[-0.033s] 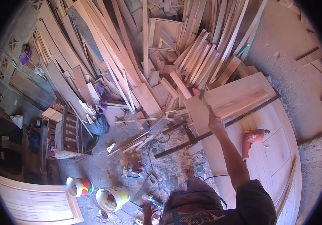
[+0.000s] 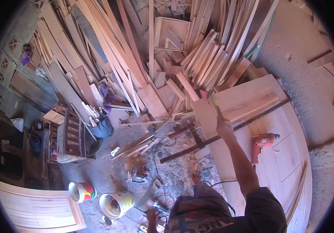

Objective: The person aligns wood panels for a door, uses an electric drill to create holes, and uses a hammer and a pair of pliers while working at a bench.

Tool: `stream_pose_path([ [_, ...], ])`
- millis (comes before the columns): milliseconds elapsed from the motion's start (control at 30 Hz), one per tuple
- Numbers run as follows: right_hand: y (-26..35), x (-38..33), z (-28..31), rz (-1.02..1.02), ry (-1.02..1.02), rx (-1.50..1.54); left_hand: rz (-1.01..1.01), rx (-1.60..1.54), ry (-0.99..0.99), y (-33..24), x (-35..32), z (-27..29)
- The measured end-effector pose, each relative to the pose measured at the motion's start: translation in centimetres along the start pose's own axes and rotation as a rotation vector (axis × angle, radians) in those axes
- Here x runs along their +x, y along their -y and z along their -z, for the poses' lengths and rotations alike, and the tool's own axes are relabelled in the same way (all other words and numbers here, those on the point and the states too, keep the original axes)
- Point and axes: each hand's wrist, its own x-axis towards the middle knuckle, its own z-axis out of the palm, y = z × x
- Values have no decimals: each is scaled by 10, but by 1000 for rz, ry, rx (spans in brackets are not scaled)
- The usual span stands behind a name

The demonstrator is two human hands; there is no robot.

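My right hand (image 2: 224,127) is closed around the green handle of what looks like a hammer (image 2: 213,101), over the far left part of the workbench. Its dark head, with a patch of red beside it, is near the corner of a wide wooden board (image 2: 207,116). Long wood strips (image 2: 252,110) lie on that board along a dark metal bar clamp (image 2: 248,123). Low beside my body, my left hand (image 2: 151,216) is small and dark, near a power tool (image 2: 157,206) and a black cable; its fingers are unclear.
A red drill (image 2: 261,146) lies on a large pale wooden panel (image 2: 281,167). Two buckets, one (image 2: 82,192) smaller and one (image 2: 116,204) larger, stand at lower left. Timber (image 2: 120,50) leans across the back. Cables, offcuts and a circular saw (image 2: 139,176) litter the floor.
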Motion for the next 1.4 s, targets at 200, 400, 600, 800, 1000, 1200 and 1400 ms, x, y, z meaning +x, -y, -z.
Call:
stream_pose_path([
  [200, 7, 8, 16, 21, -159, -12, 964, -759, -100, -44, 24, -4],
  [400, 7, 20, 3, 3, -10, 29, 335, 74, 96, 25, -7, -5],
  [600, -26, 4, 1, -16, -27, -79, 1140, -765, -89, -24, 1, -20],
  [800, 22, 16, 11, 32, -127, 64, 939, -813, -217, -20, -3, -8],
  [1000, -23, -2, 0, -67, 45, -29, 903, -718, -162, -23, 18, -18],
  [1200, 9, 3, 6, 53, -242, 164, 924, -589, -151, -7, -11, -16],
  [1400, -16, 10, 2, -88, 102, -53, 836, -602, -96, 6, -5, -30],
])
